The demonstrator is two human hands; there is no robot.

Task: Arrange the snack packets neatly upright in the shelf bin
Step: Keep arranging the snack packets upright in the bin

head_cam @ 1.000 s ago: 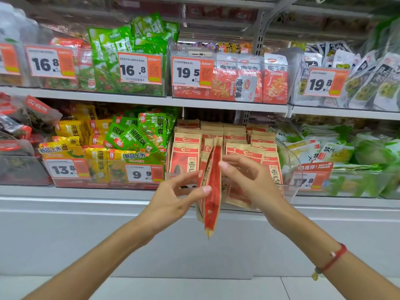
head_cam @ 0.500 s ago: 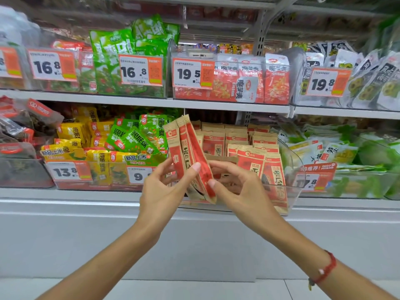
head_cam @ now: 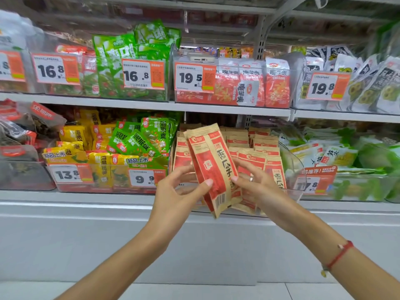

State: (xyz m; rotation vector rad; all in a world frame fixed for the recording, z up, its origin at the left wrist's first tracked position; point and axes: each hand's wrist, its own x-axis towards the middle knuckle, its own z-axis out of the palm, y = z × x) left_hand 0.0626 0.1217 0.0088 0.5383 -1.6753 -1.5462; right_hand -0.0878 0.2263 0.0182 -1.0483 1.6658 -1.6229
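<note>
Much of the clear plastic shelf bin (head_cam: 290, 161) is hidden behind the hands and the brown-and-red paper snack packet (head_cam: 213, 167) they hold up before it; only its curved right wall and part of the front lip show, and the bin's price tag cannot be seen from here. The packet tilts with its top leaning left, its bottom corner hanging below the bin's front edge. The left hand (head_cam: 177, 191) pinches the packet's left edge, thumb on the printed face and the other fingers tucked behind — how they lie there cannot be made out. The right hand (head_cam: 257, 185), a ring on one finger and a red cord bracelet (head_cam: 339, 255) at the wrist, grips the packet's right edge with curled fingers, covering some of the matching upright packets (head_cam: 259, 148) standing in rows inside the bin. Just left sits a bin of green and yellow pouches (head_cam: 138, 144) behind a 9.9 price tag (head_cam: 144, 178). On the shelf above, red-and-white bags (head_cam: 249, 83) stand behind a 19.5 tag (head_cam: 194, 77). The far edges blur into soft colour.
</note>
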